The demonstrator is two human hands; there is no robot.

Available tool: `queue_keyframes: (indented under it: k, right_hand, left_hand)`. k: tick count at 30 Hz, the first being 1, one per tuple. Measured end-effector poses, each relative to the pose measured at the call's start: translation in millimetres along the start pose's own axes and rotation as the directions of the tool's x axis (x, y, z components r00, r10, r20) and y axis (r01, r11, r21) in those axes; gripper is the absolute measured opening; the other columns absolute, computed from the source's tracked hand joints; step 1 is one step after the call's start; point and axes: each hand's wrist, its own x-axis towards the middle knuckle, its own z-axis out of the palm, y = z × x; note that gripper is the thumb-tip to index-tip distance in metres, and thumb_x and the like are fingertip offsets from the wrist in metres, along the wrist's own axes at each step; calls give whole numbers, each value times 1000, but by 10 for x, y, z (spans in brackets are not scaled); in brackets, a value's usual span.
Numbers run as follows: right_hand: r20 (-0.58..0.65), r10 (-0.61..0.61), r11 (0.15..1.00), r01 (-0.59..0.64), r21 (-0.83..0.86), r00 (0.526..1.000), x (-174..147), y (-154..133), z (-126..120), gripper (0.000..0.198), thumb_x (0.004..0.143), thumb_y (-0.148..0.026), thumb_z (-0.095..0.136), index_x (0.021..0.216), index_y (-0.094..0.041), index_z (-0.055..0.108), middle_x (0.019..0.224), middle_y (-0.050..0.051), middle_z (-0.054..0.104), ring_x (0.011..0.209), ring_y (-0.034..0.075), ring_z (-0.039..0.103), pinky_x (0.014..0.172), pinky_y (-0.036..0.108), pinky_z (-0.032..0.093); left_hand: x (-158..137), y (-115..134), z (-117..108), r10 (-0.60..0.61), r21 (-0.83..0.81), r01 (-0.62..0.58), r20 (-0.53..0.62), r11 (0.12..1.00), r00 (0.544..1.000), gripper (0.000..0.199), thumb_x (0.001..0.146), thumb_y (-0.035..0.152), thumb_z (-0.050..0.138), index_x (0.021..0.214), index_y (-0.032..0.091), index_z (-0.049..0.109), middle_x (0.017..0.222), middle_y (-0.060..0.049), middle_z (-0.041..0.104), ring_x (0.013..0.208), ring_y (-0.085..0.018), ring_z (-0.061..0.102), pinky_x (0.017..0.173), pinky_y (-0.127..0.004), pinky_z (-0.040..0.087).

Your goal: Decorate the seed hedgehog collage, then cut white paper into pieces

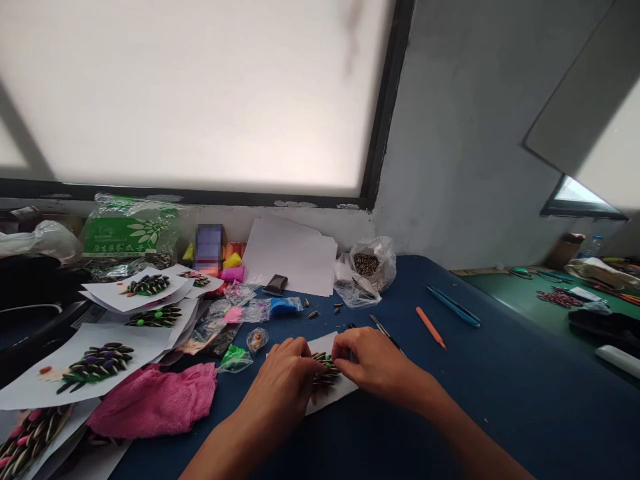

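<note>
A small white paper (346, 385) lies on the blue tabletop before me, bearing a cluster of striped sunflower seeds (326, 379) with bits of green clay. On its left side my left hand (287, 373) curls with thumb and fingers drawn together at the seeds. From the right, my right hand (373, 360) bends thumb and index finger toward each other just above the cluster. Whatever sits between the fingertips of either hand is too small or hidden to make out. Behind my right hand lies a slim pointed tool (385, 330), partly covered.
Finished-looking seed pictures on paper (103, 363) are piled at left, beside a pink cloth (157, 403). Bags of clay (235, 359) lie near my left hand. Farther back are white sheets (290, 257) and a seed bag (367, 263). Blue tweezers (453, 305) and an orange pen (430, 327) lie right.
</note>
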Motion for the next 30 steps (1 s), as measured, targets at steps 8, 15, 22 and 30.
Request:
queue_keyframes:
  k: [8,15,22,30]
  right_hand:
    - [-52,33,992,-39,-121,998,15,31,2,22,86,-18,47,78,-19,68,79,4,70,71,15,61,59,24,32]
    - [-63,218,895,-226,-384,974,77,72,5,26,91,-13,42,93,-17,68,85,12,72,76,23,67,58,27,33]
    - [-76,239,885,-249,-393,968,90,162,6,26,89,-10,43,90,-15,68,89,14,71,83,26,67,61,28,38]
    - [-55,205,920,-211,-330,977,104,199,29,28,91,-15,41,80,-15,67,82,12,70,79,23,66,59,28,32]
  left_hand:
    - [-3,-78,-73,-98,-122,79,-162,989,982,32,87,19,42,94,20,73,88,-8,66,83,-23,59,74,-35,44]
    - [-8,-298,-236,-251,-131,226,-223,965,942,35,84,27,41,97,20,72,92,-8,72,78,-23,64,70,-32,46]
    - [-43,-450,-333,-353,20,361,-160,932,922,30,84,26,43,93,21,71,93,-8,74,89,-27,67,72,-32,44]
    - [-49,-509,-308,-353,167,358,-59,919,934,24,82,18,46,89,23,69,97,-6,72,91,-24,65,70,-29,42]
